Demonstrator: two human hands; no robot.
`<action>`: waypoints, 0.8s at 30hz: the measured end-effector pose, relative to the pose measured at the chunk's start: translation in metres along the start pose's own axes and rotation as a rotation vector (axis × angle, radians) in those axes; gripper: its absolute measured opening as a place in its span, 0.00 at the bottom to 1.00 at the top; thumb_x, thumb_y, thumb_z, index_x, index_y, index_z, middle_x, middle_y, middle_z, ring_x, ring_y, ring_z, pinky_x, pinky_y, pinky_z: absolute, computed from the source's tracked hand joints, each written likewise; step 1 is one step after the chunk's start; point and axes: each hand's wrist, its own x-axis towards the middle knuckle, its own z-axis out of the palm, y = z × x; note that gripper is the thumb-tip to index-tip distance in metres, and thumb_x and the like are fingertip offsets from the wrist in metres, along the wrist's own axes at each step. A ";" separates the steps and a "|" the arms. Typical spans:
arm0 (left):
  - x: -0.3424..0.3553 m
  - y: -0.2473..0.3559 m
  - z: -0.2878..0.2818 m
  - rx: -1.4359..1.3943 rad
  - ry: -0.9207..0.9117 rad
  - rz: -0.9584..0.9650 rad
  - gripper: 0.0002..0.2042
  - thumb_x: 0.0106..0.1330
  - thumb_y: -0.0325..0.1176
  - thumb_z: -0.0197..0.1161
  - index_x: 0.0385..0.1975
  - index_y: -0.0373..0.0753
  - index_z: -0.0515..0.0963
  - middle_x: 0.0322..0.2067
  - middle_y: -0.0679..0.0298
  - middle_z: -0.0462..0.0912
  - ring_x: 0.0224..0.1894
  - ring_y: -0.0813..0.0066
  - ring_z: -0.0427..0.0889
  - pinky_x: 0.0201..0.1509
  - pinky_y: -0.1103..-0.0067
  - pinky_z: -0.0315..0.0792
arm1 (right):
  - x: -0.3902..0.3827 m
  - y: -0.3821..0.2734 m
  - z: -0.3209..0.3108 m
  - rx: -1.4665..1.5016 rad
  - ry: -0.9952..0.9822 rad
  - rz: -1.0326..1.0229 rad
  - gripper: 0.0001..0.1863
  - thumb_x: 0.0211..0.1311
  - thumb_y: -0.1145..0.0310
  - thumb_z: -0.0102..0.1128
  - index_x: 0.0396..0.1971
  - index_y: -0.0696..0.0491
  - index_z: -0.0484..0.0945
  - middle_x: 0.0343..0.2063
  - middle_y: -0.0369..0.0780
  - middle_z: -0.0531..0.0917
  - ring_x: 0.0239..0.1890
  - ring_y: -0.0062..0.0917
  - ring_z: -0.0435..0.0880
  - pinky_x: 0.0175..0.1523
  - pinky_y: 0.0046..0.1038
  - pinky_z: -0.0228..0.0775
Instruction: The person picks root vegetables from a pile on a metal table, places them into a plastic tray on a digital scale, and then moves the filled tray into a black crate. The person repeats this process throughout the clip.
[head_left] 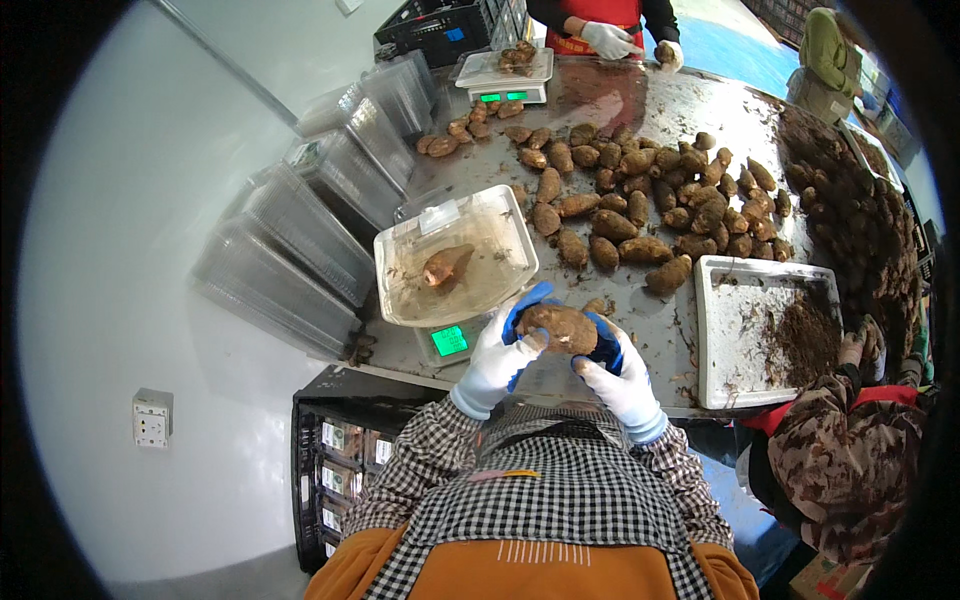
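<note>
Between both gloved hands, close in front of my body, is a brown, rough-skinned taro (562, 329). My left hand (500, 352) is closed round its left end, and my right hand (618, 372) grips the right end. Both gloves are white with blue palms. Just beyond my left hand sits a shallow white tray (505, 262) on a digital scale with a lit green display (449, 341). One taro (447, 265), pale at one end, lies in that tray. A smaller taro piece shows partly behind the held one. Many loose taros (640, 188) spread over the metal table beyond.
Stacks of clear plastic boxes (290, 235) line the wall at left. A white tray with soil (715, 335) stands at right, near a dark taro heap (850, 220). Black crates hold packs below left. A second scale (505, 75) and co-workers are at the far side and right.
</note>
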 end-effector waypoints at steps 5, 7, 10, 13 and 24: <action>-0.004 0.012 0.005 0.093 -0.077 0.076 0.40 0.58 0.27 0.71 0.68 0.32 0.56 0.63 0.54 0.68 0.65 0.65 0.68 0.69 0.70 0.62 | 0.005 0.003 -0.005 0.099 -0.020 0.039 0.33 0.63 0.71 0.64 0.66 0.58 0.62 0.53 0.37 0.76 0.52 0.19 0.75 0.59 0.25 0.69; -0.005 0.013 0.003 0.300 -0.100 0.112 0.47 0.52 0.24 0.74 0.71 0.34 0.51 0.66 0.52 0.64 0.67 0.63 0.66 0.69 0.69 0.62 | 0.007 0.003 -0.007 0.231 -0.043 0.086 0.34 0.63 0.69 0.64 0.66 0.58 0.62 0.54 0.38 0.75 0.53 0.21 0.75 0.59 0.26 0.69; -0.005 0.014 -0.003 0.588 -0.158 0.215 0.53 0.49 0.27 0.77 0.73 0.36 0.46 0.68 0.49 0.60 0.68 0.60 0.64 0.69 0.69 0.62 | 0.010 0.000 -0.004 0.463 -0.072 0.112 0.35 0.62 0.63 0.66 0.65 0.58 0.63 0.54 0.41 0.76 0.53 0.25 0.76 0.58 0.26 0.70; -0.006 0.016 -0.003 0.747 -0.186 0.293 0.53 0.49 0.31 0.77 0.73 0.36 0.46 0.69 0.48 0.59 0.70 0.57 0.62 0.70 0.68 0.59 | 0.013 0.008 -0.015 0.402 -0.074 0.203 0.34 0.61 0.61 0.67 0.64 0.59 0.65 0.54 0.41 0.76 0.54 0.26 0.75 0.57 0.26 0.70; 0.013 0.051 -0.026 1.084 0.220 0.339 0.35 0.52 0.30 0.72 0.62 0.34 0.67 0.56 0.51 0.74 0.61 0.57 0.73 0.64 0.66 0.67 | 0.020 -0.001 0.003 0.313 -0.043 0.076 0.23 0.68 0.75 0.55 0.62 0.58 0.67 0.53 0.41 0.77 0.50 0.27 0.79 0.56 0.30 0.74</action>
